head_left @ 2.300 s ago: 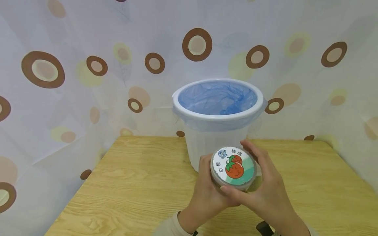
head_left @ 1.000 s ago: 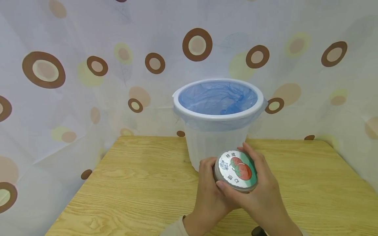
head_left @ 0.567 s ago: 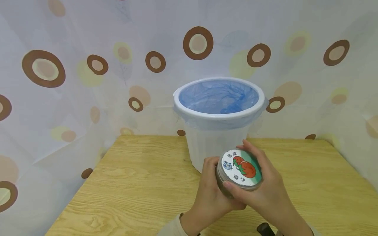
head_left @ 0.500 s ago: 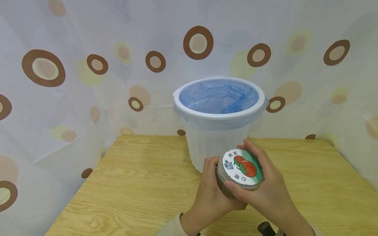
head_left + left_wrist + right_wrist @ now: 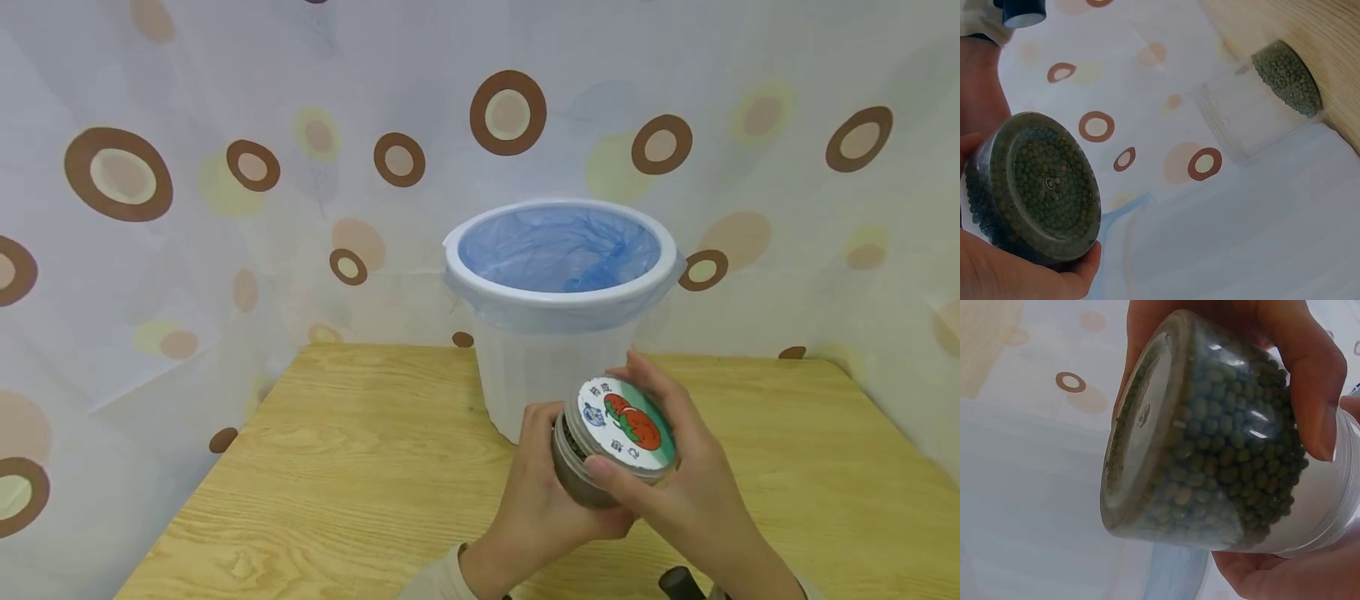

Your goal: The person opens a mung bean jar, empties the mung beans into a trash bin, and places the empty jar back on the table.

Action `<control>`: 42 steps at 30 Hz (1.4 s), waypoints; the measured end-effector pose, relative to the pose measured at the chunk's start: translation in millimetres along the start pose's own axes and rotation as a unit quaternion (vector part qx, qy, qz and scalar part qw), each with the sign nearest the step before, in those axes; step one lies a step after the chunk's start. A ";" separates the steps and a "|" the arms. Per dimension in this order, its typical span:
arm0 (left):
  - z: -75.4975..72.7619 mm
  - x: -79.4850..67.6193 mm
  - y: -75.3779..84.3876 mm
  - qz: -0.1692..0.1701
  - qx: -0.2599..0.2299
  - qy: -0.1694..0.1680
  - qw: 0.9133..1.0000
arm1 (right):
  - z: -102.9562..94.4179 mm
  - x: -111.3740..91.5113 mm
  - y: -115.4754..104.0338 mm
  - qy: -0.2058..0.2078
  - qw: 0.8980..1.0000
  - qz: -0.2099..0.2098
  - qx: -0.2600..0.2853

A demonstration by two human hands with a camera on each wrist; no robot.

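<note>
In the head view both hands are on a clear round jar (image 5: 583, 485) of small green beans, in front of the bin. My left hand (image 5: 536, 492) is wrapped round its body. The fingers and thumb of my right hand (image 5: 697, 475) grip the lid (image 5: 626, 427), which carries a tomato picture. A dark strip shows under the lid's left side; whether the lid is free of the jar I cannot tell. The left wrist view gives the jar's base (image 5: 1050, 184). In the right wrist view the beans (image 5: 1229, 437) lie at the base end.
A white bin (image 5: 555, 367) lined with a blue bag (image 5: 555, 246) stands on the wooden table (image 5: 360, 467). The left wrist view has a second clear jar (image 5: 1288, 81), partly filled with green beans, beside the bin. A patterned sheet (image 5: 225, 83) hangs behind.
The lid's picture has turned counterclockwise since the first frame. Both hands and the jar have shifted slightly right, and more of the jar's side shows below the lid.
</note>
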State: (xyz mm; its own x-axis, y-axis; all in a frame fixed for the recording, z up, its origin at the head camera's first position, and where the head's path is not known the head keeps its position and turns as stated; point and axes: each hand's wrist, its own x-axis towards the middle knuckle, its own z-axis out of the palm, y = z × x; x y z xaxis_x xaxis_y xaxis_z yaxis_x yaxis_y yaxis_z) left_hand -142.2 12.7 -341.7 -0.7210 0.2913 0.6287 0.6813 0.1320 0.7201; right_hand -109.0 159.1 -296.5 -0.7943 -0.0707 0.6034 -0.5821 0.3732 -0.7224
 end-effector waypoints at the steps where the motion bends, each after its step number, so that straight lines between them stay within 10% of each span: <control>1: 0.0 0.0 0.2 0.003 0.000 0.001 1.000 | -0.4 -0.4 0.2 0.000 1.000 0.000 0.004; 23: -7.5 3.3 0.6 -0.026 -0.035 -0.009 0.999 | -11.7 -1.3 1.6 -0.024 0.998 -0.066 -0.007; 42: -29.3 13.5 -0.3 -0.026 -0.037 0.047 0.998 | -15.9 5.6 11.2 -0.008 0.984 -0.088 0.153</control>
State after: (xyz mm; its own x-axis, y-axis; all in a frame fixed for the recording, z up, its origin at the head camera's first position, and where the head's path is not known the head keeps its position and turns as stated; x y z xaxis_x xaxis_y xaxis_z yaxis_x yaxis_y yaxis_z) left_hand -155.9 -11.2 -324.8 -0.7659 0.1945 0.6128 0.6342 0.0723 0.7697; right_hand -117.3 177.6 -295.8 -0.6777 -0.1239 0.7248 -0.7342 0.0580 -0.6765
